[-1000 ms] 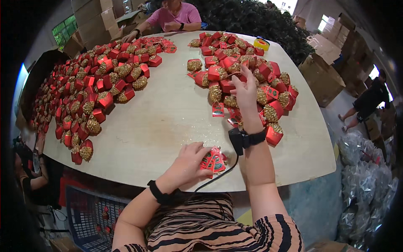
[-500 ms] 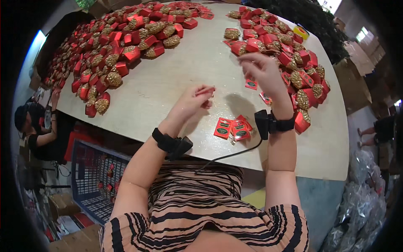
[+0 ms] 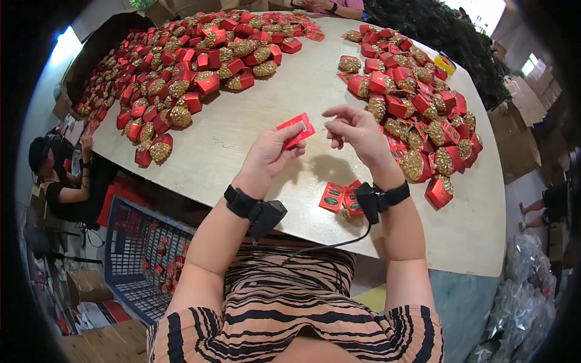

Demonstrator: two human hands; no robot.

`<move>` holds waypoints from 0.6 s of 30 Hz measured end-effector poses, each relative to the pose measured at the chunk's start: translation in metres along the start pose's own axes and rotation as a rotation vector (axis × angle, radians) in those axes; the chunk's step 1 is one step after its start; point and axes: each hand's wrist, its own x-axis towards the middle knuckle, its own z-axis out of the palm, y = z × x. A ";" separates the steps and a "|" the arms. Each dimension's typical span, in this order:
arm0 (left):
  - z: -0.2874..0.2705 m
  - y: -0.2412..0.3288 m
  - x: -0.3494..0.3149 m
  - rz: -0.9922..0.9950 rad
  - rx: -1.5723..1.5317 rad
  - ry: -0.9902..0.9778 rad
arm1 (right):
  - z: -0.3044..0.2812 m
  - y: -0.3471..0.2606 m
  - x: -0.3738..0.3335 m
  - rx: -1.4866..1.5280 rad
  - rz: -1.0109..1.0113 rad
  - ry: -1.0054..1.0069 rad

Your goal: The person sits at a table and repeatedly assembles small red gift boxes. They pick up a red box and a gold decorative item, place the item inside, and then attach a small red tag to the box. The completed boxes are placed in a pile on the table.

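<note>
My left hand (image 3: 266,154) is closed on a flat red tag (image 3: 301,127), thumb on top, above the middle of the table. Just to its right, my right hand (image 3: 363,140) pinches what looks like a thin pale string (image 3: 321,130) running from the tag's edge. Below the hands, several loose red tags (image 3: 333,197) with dark green ovals lie near the table's front edge, partly hidden by my right wrist. Beside my right hand is a pile of red and gold glittery ornaments (image 3: 445,160), with more red tags among them.
A larger ornament pile (image 3: 196,78) spreads over the table's (image 3: 242,109) left side. Yellow tape (image 3: 445,64) sits at the right pile's far edge. A blue plastic basket (image 3: 130,266) with red pieces stands below left. A person (image 3: 60,175) works at left; another (image 3: 345,7) is at the far edge.
My right hand has come from the right pile leftward to the tag. My left hand has turned the tag so its flat side shows. The view has shifted slightly.
</note>
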 end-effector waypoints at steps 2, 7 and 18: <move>-0.010 -0.002 -0.001 -0.017 -0.039 -0.051 | 0.000 -0.003 -0.001 0.168 0.052 -0.033; -0.014 0.003 -0.014 -0.065 0.068 -0.108 | 0.009 -0.005 -0.011 0.247 0.043 -0.048; -0.230 0.128 -0.041 0.391 1.973 1.293 | 0.008 -0.003 0.001 0.295 -0.102 0.058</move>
